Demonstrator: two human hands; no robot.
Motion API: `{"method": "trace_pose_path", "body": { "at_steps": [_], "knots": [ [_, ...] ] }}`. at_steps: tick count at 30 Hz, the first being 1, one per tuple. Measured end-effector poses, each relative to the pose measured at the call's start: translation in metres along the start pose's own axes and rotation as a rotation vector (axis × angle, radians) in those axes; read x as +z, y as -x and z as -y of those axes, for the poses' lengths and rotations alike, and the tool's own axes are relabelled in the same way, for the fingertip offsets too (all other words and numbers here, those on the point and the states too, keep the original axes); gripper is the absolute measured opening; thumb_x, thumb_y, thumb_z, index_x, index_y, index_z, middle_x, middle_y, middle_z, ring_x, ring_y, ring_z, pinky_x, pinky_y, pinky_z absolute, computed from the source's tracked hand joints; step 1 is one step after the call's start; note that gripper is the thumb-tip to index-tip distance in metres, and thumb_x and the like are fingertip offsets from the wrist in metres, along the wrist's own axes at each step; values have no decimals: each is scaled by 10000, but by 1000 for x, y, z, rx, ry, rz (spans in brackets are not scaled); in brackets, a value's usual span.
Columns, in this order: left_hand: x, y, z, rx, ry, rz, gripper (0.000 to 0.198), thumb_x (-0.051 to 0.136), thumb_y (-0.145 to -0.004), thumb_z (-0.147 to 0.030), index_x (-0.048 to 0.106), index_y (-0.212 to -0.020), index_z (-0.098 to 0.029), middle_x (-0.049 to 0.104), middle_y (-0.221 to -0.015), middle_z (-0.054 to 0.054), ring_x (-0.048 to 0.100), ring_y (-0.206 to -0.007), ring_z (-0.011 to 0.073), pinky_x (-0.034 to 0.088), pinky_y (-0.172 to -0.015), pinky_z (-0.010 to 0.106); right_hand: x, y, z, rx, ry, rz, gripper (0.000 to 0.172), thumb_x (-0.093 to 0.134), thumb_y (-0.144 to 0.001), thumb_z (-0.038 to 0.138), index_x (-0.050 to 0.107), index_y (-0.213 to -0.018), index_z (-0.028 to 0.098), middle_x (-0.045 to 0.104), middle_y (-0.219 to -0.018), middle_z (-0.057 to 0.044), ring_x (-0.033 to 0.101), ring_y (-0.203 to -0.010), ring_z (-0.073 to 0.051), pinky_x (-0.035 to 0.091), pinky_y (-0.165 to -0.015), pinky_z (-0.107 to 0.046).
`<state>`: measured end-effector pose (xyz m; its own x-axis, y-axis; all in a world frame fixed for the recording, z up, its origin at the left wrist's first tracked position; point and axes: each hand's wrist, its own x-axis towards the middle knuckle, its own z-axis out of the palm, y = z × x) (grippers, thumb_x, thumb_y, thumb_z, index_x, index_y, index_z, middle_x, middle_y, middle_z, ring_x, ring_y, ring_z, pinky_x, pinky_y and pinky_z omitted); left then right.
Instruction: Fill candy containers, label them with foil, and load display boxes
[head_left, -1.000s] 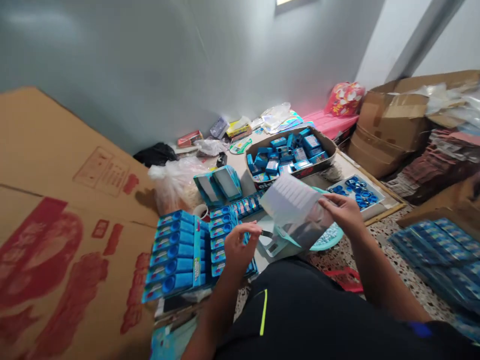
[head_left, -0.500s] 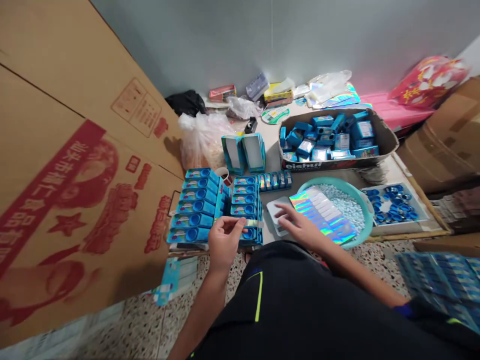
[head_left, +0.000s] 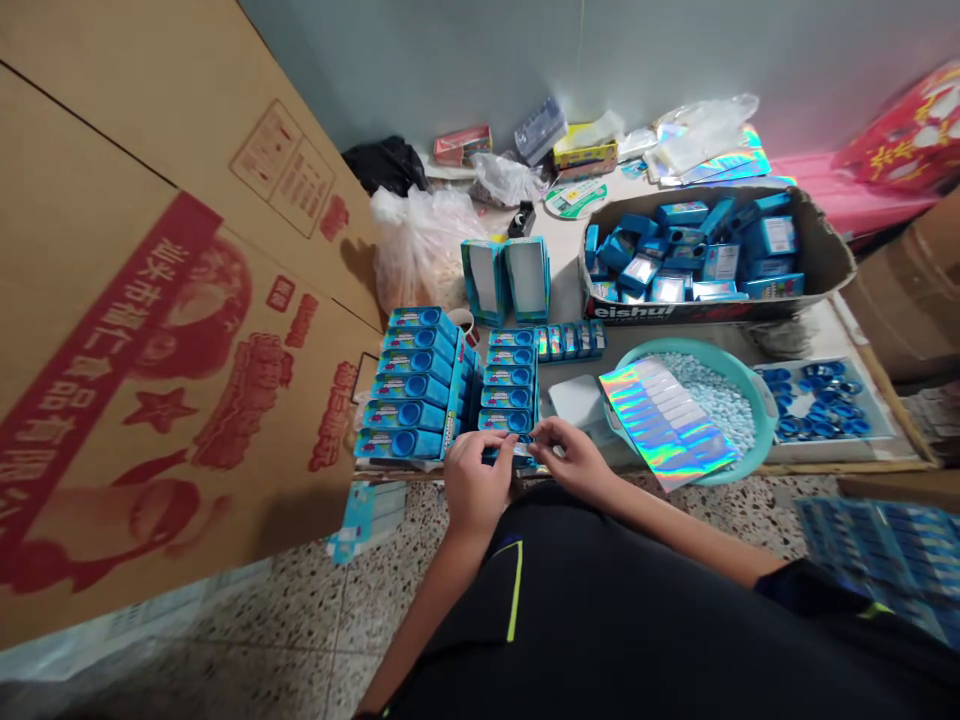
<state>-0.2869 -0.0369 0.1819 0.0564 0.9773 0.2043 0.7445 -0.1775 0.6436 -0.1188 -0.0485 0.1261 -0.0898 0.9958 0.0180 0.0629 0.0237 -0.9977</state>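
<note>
My left hand (head_left: 480,472) is closed in a pinch on a small shiny strip (head_left: 525,454), which looks like a sticker. Opposite it, my right hand (head_left: 574,462) pinches at the strip's other side; the fingers hide most of it. Both hands are at the front end of a row of small blue boxes (head_left: 510,375) with round openings. A second row of blue boxes (head_left: 409,386) stands to the left. Right of my right hand, a holographic sticker sheet (head_left: 667,425) with white bare patches lies over a turquoise basin (head_left: 761,450) of pale blue pellets (head_left: 712,400).
A cardboard tray (head_left: 825,285) of jumbled blue boxes stands behind the basin. Blue round parts (head_left: 821,400) fill a shallow white tray at right. A large carton (head_left: 187,330) walls off the left side. Upright blue cards (head_left: 525,280) and a cup (head_left: 463,326) stand farther back.
My right hand has moved left from beside the sticker sheet to meet my left hand, and its fingers have closed at the strip. The camera view has shifted slightly.
</note>
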Motion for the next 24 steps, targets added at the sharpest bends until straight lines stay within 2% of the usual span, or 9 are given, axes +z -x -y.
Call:
{"method": "trace_pose_path", "body": {
  "at_steps": [4,8,13,15,18,20,22,24],
  "knots": [
    [3,-3,5,56,-93,-28,251,654,-933,-379,641,-753,-204,676,-1135,104,620,-1137,273,475,-1037,456,4,1,-5,-31,9,-30,153,583,-929,377,556,-960,230,565,-779,9,550,-738,-179,454,-712,-305],
    [8,-1,10,12,-106,16,252,616,-952,-379,620,-769,-206,616,-1245,127,601,-1204,286,507,-1019,442,7,-1,-10,-37,-47,-59,183,617,-909,390,543,-911,223,544,-791,10,530,-728,-164,459,-698,-297],
    [19,6,17,39,-101,-36,208,579,-972,-341,575,-819,-200,570,-1283,167,580,-1250,294,514,-1014,441,15,-10,-34,96,-362,18,406,690,-835,568,459,-807,235,553,-676,36,536,-620,-149,442,-603,-277],
    [21,6,22,47,-76,-76,193,587,-968,-331,565,-832,-195,551,-1312,175,554,-1287,300,494,-1049,462,18,-12,-49,166,-381,52,500,723,-772,645,430,-750,241,551,-597,45,527,-552,-147,428,-558,-273],
    [24,3,30,42,23,-145,108,604,-954,-289,561,-966,-190,555,-1322,172,532,-1315,285,460,-1104,484,17,-11,-70,238,-204,37,567,756,-720,680,409,-637,239,486,-506,56,458,-484,-129,368,-503,-260],
    [28,1,35,36,98,-167,179,593,-956,-255,542,-1114,-186,556,-1330,169,541,-1309,264,450,-1126,488,5,-6,-81,190,62,-35,540,742,-754,652,440,-602,231,489,-522,46,458,-507,-132,378,-519,-266],
    [31,1,38,54,132,-180,265,559,-969,-222,514,-1227,-178,549,-1346,171,548,-1307,251,450,-1137,492,-21,-1,-88,139,328,-150,456,717,-807,583,501,-626,225,556,-608,18,521,-593,-156,440,-601,-283],
    [32,3,40,124,119,-242,306,536,-970,-176,500,-1273,-162,550,-1348,182,541,-1325,256,453,-1140,506,-63,5,-94,169,510,-321,344,649,-876,503,558,-701,222,622,-747,-29,582,-734,-197,484,-735,-322]
  ]
}}
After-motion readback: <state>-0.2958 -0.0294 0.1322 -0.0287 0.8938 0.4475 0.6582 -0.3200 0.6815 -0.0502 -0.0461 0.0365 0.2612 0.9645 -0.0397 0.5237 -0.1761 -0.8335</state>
